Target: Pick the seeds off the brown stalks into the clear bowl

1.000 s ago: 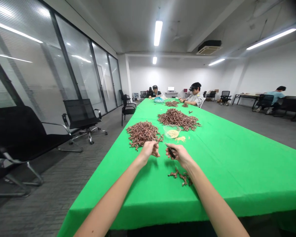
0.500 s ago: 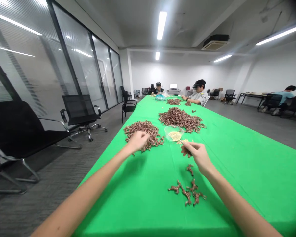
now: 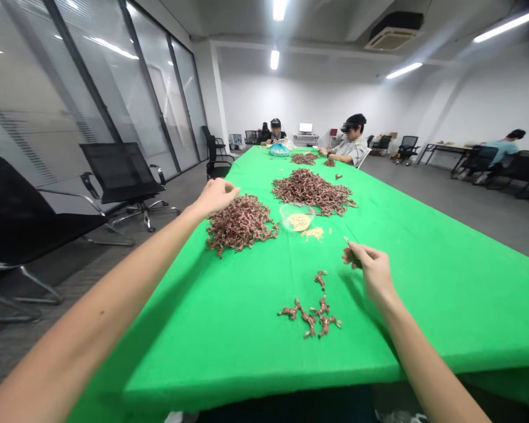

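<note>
My left hand point(image 3: 218, 195) hovers over the back left edge of the near-left pile of small brown animal figures point(image 3: 242, 226). Its fingers are bent and pressed together, and whatever they may hold is hidden. My right hand point(image 3: 372, 270) grips slim metal tweezers point(image 3: 347, 240), their tip pointing up and left above the cloth. Left of the tweezers stands a clear bowl point(image 3: 284, 218) with pale small pieces point(image 3: 300, 221) in it. More pale pieces point(image 3: 314, 233) lie spilled beside the bowl. Several loose brown figures point(image 3: 309, 322) rest on the cloth nearer to me.
A larger brown pile point(image 3: 312, 191) sits behind the bowl on the green cloth point(image 3: 423, 305). Farther back are a smaller pile point(image 3: 304, 158), a blue plastic bag point(image 3: 279, 150) and two seated people. Black chairs point(image 3: 119, 176) stand along the left side.
My left hand has lifted from the front of the near-left pile to its back left. My right hand has drawn the tweezers away from the bowl, to the right. The view has tilted down.
</note>
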### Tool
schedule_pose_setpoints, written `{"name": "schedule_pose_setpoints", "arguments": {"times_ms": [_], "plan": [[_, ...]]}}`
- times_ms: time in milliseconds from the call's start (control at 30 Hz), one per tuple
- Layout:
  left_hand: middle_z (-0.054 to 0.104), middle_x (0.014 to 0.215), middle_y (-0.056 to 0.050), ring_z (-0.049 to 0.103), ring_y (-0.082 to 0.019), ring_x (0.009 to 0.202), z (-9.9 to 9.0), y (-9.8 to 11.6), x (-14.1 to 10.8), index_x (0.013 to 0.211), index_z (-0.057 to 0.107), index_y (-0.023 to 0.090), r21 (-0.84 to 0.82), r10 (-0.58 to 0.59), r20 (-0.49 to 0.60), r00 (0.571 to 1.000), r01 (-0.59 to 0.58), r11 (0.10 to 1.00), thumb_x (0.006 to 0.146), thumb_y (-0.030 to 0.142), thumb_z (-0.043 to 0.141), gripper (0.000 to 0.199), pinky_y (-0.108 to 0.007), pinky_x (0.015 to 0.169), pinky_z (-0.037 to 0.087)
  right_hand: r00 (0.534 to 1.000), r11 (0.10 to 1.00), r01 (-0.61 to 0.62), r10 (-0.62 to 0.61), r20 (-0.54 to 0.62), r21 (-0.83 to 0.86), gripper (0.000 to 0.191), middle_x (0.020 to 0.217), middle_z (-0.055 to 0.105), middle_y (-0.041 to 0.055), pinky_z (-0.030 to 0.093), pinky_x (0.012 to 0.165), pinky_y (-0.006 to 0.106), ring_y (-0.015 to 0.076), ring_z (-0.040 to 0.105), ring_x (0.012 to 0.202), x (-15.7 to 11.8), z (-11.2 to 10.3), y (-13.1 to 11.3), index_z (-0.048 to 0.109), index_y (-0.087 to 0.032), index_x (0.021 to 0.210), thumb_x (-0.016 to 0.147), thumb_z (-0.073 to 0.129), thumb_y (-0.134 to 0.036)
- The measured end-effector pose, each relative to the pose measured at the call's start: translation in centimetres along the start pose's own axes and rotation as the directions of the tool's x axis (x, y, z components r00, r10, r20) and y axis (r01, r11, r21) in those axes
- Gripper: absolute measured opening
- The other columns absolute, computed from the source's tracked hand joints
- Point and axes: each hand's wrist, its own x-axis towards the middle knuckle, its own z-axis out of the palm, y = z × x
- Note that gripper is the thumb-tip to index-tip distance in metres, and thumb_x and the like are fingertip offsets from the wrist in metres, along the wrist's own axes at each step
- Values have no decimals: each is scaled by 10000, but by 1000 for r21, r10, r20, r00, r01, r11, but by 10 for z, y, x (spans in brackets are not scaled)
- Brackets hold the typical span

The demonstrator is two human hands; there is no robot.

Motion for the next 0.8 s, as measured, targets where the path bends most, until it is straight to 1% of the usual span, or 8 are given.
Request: {"name": "schedule_pose_setpoints", "arguments": {"times_ms": [67,133,233,333,433,600,700,800], "plan": [[725,867,-116,623,-248,828,4,18,-27,828,719,162,55,48,1,999,-48,997,827,457,516,358,-341,806,452,999,998,36,-37,-28,-52,407,653,690,86,409,503,263,154,590,551,1,-1,3,714,-144,721,785,662,-542],[724,894,-93,629,-227,818,14,43,-64,892,722,172,33,143,76,987,-146,989,858,428,483,353,-336,808,460,995,983,91,-96,-29,-157,422,652,692,83,433,533,274,161,595,553,-1,-1,6,717,-143,727,796,643,-552],[707,940,-78,630,-228,867,35,84,-124,941,711,192,-35,300,253,920,-301,953,863,436,509,327,-341,802,467,981,926,177,-193,-14,-334,437,651,692,75,452,578,282,172,603,573,-6,1,8,718,-146,725,822,605,-557],[678,971,-86,628,-240,881,54,113,-173,1002,686,193,-97,365,346,864,-354,930,900,451,481,345,-364,800,471,966,864,243,-258,26,-441,450,658,694,73,442,586,278,180,599,596,-10,3,10,725,-148,732,841,568,-555],[649,1046,-95,619,-252,910,61,118,-205,1077,664,196,-136,415,366,833,-394,909,904,483,496,375,-383,835,463,955,834,291,-285,87,-468,440,666,696,62,429,591,270,173,589,597,-11,6,11,726,-155,720,849,551,-538],[607,1159,-116,588,-264,995,59,98,-241,1098,658,199,-102,366,292,883,-352,930,893,500,537,384,-420,943,420,938,804,345,-272,215,-485,459,577,639,35,371,536,248,139,511,531,-11,14,10,689,-156,614,816,557,-546],[576,1225,-122,561,-287,1090,66,104,-252,1101,657,199,-95,353,284,892,-340,936,890,474,565,359,-465,1026,370,943,814,325,-244,225,-481,463,548,613,31,357,528,247,136,491,520,-13,18,8,676,-153,591,798,569,-554],[590,1188,-107,571,-277,1088,74,118,-249,1038,675,200,-151,376,328,867,-345,926,893,399,586,261,-489,1061,336,946,810,318,-240,217,-492,453,553,605,26,361,550,254,136,489,527,-15,18,9,669,-153,592,809,565,-537]]}}
